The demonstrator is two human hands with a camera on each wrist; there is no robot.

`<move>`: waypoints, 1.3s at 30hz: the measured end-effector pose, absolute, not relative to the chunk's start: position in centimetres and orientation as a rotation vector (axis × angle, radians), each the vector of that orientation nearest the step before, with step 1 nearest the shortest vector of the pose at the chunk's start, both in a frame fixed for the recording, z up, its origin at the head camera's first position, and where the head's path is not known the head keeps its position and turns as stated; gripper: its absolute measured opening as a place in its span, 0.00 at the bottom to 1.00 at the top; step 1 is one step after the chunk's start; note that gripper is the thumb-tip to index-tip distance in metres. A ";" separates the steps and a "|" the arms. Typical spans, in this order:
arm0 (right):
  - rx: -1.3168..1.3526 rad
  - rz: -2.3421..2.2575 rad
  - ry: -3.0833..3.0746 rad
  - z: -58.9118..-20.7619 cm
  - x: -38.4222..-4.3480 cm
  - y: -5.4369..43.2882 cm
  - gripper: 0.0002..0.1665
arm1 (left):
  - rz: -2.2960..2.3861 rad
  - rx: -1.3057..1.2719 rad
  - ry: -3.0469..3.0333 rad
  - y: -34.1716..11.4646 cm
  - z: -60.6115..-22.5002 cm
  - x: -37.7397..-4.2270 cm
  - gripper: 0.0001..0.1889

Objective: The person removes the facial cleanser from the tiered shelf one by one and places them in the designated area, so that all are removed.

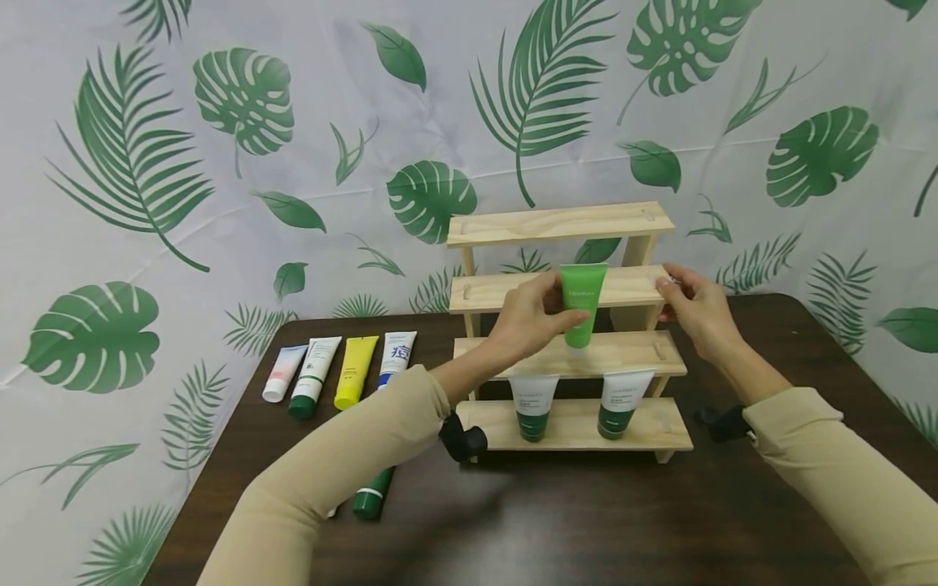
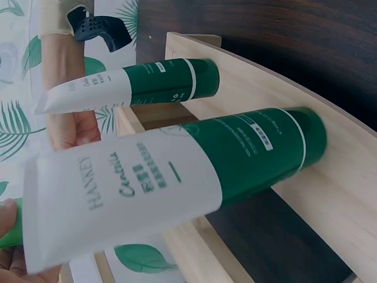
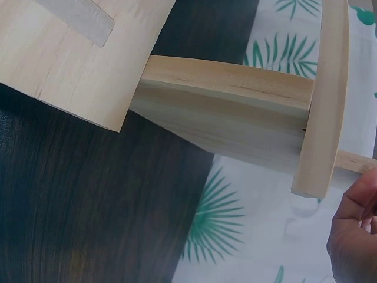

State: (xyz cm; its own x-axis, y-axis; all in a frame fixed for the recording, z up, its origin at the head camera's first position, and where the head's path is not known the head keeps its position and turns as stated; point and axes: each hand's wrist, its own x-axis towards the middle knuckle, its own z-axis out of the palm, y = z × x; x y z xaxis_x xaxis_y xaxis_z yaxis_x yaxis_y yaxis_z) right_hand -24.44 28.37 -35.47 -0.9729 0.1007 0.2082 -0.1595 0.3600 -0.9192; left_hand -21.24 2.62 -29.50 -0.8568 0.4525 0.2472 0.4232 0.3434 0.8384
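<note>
My left hand (image 1: 523, 317) pinches a bright green squeeze tube (image 1: 584, 285) between thumb and fingers, cap end down, just over the second-lowest tier of a wooden stepped display rack (image 1: 560, 226). Whether the cap touches that tier I cannot tell. My right hand (image 1: 692, 305) grips the right end of the second tier from the top; in the right wrist view its curled fingers (image 3: 350, 227) are partly cut off. Two white-and-green tubes stand on the lowest tier, one left (image 1: 532, 407) and one right (image 1: 624, 403); both loom large in the left wrist view.
On the dark wooden table (image 1: 572, 521), left of the rack, lie a pink-white tube (image 1: 284, 373), a white-green tube (image 1: 315, 374), a yellow tube (image 1: 356, 370) and a white-blue tube (image 1: 396, 356). Another green-capped tube (image 1: 370, 498) is mostly hidden under my left forearm. A leaf-print cloth (image 1: 330, 163) hangs behind.
</note>
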 end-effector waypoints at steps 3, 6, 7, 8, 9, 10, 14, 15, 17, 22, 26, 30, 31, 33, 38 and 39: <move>0.057 1.654 -2.395 -35.5 -24.5 28.4 0.34 | 1.624 0.793 2.523 2.0 -29.3 -21.2 0.17; 0.057 1.644 -2.405 -35.6 -24.5 28.5 0.34 | 1.663 0.764 2.499 1.4 -29.3 -21.1 0.18; 0.055 1.637 -2.408 -35.6 -24.5 28.5 0.34 | 1.674 0.760 2.495 1.1 -29.2 -21.1 0.18; 0.052 1.633 -2.411 -35.6 -24.5 28.5 0.34 | 1.686 0.760 2.490 0.9 -29.2 -21.1 0.18; 0.049 1.627 -2.413 -35.6 -24.5 28.5 0.34 | 1.695 0.762 2.491 0.6 -29.2 -21.0 0.18; 0.046 1.625 -2.415 -35.6 -24.5 28.5 0.34 | 1.705 0.767 2.494 0.4 -29.2 -21.0 0.18; 0.042 1.625 -2.413 -35.6 -24.5 28.4 0.35 | 1.758 0.776 2.511 -0.7 -29.2 -20.9 0.18; 0.045 1.630 -2.410 -35.6 -24.5 28.4 0.35 | 1.773 0.774 2.514 -1.0 -29.3 -20.8 0.18; 0.047 1.639 -2.404 -35.5 -24.5 28.4 0.35 | 1.802 0.761 2.518 -1.5 -29.3 -20.8 0.18; 0.033 1.639 -2.406 -35.5 -24.4 28.5 0.35 | 1.845 0.718 2.547 -2.9 -29.6 -20.8 0.17; 0.036 1.649 -2.404 -35.5 -24.4 28.5 0.35 | 1.850 0.675 2.579 -4.0 -29.8 -20.5 0.17; 0.042 1.668 -2.394 -35.4 -24.5 28.5 0.35 | 1.837 0.652 2.607 -5.2 -29.9 -20.0 0.17; 0.043 1.671 -2.394 -35.5 -24.5 28.5 0.35 | 1.838 0.655 2.610 -5.5 -30.0 -19.9 0.17; 0.044 1.673 -2.395 -35.5 -24.5 28.5 0.35 | 1.845 0.675 2.613 -6.1 -30.1 -19.8 0.17; 0.045 1.682 -2.382 -35.5 -24.6 28.5 0.35 | 1.831 0.655 2.639 -7.6 -30.5 -19.5 0.19; 0.045 1.685 -2.379 -35.5 -24.6 28.4 0.35 | 1.820 0.636 2.648 -7.9 -30.6 -19.5 0.19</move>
